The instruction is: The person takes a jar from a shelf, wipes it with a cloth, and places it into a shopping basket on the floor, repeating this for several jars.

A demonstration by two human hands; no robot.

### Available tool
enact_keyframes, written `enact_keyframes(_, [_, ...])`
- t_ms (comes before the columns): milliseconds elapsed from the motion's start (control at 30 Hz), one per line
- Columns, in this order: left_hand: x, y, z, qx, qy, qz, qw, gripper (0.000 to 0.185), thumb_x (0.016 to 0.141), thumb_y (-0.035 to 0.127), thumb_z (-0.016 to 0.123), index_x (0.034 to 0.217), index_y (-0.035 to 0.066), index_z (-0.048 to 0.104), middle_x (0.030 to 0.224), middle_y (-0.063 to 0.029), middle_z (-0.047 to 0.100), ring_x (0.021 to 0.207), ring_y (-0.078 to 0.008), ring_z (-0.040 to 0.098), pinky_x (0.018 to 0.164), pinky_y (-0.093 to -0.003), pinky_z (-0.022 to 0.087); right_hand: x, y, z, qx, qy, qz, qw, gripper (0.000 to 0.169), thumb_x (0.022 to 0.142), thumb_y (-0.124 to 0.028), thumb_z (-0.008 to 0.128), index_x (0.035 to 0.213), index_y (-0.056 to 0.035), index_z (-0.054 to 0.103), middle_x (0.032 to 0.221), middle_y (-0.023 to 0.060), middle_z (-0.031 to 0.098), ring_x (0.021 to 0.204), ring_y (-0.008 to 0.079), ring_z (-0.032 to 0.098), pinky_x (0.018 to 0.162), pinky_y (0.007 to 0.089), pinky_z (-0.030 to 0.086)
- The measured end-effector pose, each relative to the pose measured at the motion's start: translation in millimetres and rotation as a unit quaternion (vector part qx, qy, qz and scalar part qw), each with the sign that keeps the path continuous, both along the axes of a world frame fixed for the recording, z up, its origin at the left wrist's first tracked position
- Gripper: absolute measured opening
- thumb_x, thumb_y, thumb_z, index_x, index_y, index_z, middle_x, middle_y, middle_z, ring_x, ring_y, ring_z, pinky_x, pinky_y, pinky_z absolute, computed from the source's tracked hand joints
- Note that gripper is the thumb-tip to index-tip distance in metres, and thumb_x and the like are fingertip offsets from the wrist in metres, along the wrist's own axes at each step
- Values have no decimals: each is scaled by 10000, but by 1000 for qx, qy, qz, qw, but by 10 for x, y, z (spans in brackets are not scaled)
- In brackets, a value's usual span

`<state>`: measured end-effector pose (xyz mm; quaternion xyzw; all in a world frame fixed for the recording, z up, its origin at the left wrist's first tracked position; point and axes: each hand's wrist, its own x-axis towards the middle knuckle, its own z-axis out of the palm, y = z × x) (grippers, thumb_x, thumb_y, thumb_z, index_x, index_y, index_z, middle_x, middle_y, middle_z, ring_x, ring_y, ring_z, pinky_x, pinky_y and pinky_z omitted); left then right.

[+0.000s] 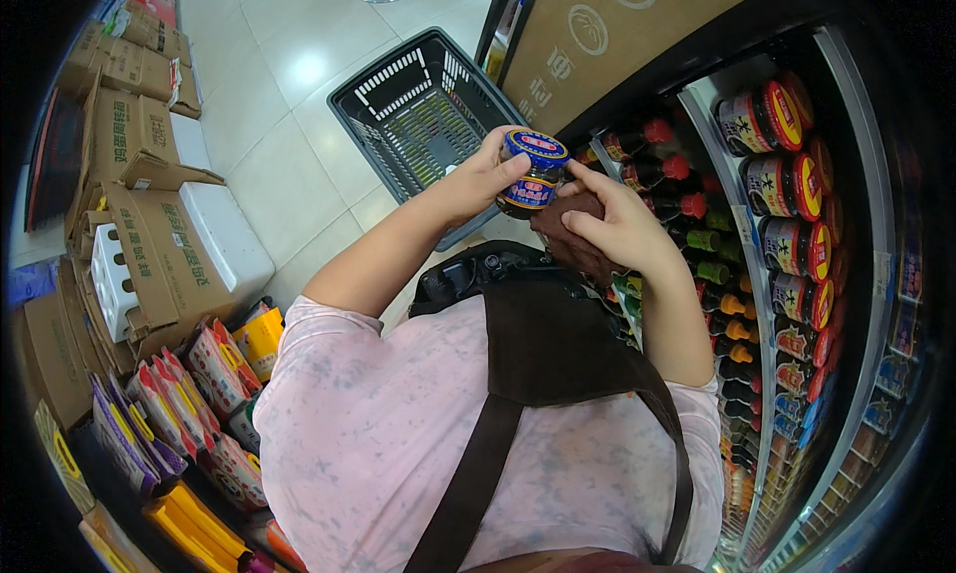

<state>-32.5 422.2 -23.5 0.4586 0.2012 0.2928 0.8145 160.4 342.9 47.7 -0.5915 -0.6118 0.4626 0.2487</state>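
A glass jar with a blue lid and a blue label (pixel 529 191) is gripped in my left hand (pixel 482 173), its thumb pressed on the side near the lid. In my right hand (pixel 624 218) is a bunched brown cloth (pixel 573 233), held close against the jar's lower right side. The right index finger reaches towards the edge of the lid; I cannot tell whether it touches. Beyond both hands, a dark grey plastic shopping basket (pixel 373 151) stands on the tiled floor.
To the right, shop shelves hold red-lidded jars (pixel 792 185) and bottles with red caps (pixel 676 166). A price rail (pixel 747 222) edges one shelf. Cardboard boxes (pixel 168 252), a white foam box (pixel 224 237) and handled packages (pixel 179 401) line the left side.
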Motion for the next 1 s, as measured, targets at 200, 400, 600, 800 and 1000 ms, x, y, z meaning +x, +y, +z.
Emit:
enact_keyframes(200, [-138,84,-111,9,27,-1,1000,497,894,293,528,1226,17,282,1157,-129,462,1088,-181,467,899,-334,429,-58,148,-221,-10,-7,39,999,627,738,-185,590,1287,30,377,1030,154,574,956,219,560,830,284,425])
enact_keyframes(400, [-298,256,-275,57,69,48,995,517,837,95,599,1265,23,318,1150,-99,500,1067,-167,492,915,-321,415,-222,390,-407,-121,101,31,987,684,768,-81,540,1384,-30,248,1062,107,559,961,157,525,861,267,405])
enact_keyframes(600, [-416,449,-630,103,110,46,987,695,759,57,676,1333,17,285,1242,-102,466,1146,-179,457,977,-320,375,-263,706,-876,-178,186,-5,966,669,770,-79,532,1386,-74,270,1036,105,583,942,156,543,853,270,410])
enact_keyframes(800, [-447,599,-1112,182,313,49,931,740,687,111,745,1298,30,337,1233,-123,486,1155,-217,471,982,-332,378,-352,894,-1517,-257,240,-52,935,646,774,-65,514,1380,-103,292,1062,99,573,943,154,539,845,263,408])
enact_keyframes(1000, [-428,626,-1789,183,390,44,901,683,673,157,756,1234,69,375,1157,-153,541,1097,-280,530,908,-353,435,-424,998,-2063,-325,268,-98,902,646,776,-76,528,1376,-123,292,1108,87,546,988,152,524,839,262,413])
